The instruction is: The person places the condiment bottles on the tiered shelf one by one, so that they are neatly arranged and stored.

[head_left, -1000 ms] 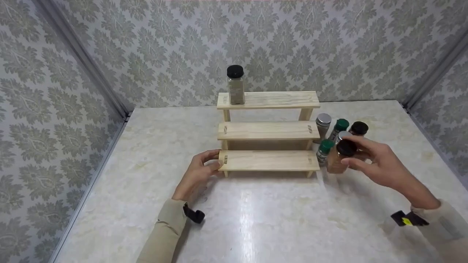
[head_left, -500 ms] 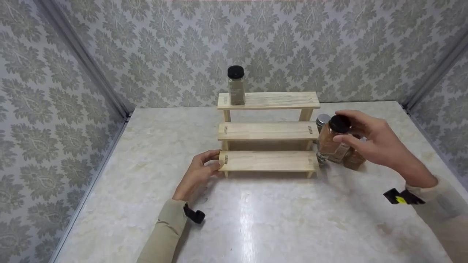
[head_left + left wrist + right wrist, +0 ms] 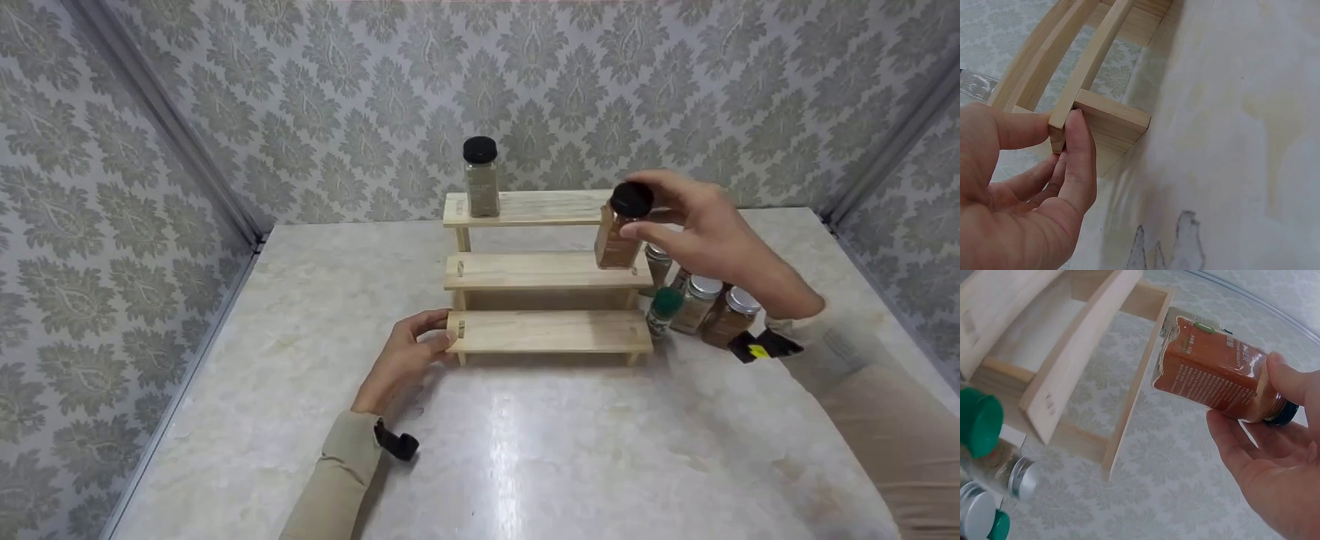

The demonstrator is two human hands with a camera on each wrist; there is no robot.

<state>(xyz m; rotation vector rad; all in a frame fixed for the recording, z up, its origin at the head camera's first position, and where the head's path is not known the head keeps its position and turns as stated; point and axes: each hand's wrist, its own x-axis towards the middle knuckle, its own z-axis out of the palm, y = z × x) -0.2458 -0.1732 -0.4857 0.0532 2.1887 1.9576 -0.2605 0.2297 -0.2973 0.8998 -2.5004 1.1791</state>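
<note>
The right hand (image 3: 705,229), right of and above the head frame's centre, pinches a clear, square-sided jar (image 3: 613,251) of orange-brown powder near its black cap (image 3: 631,199); its sleeve (image 3: 870,420) slants in from the lower right; just left of centre, the left hand (image 3: 405,349) pinches the left end of a three-tier rack's (image 3: 551,331) lowest shelf, thumb on the front; the rack is smooth, pale wood with flat, straight-edged boards.
</note>
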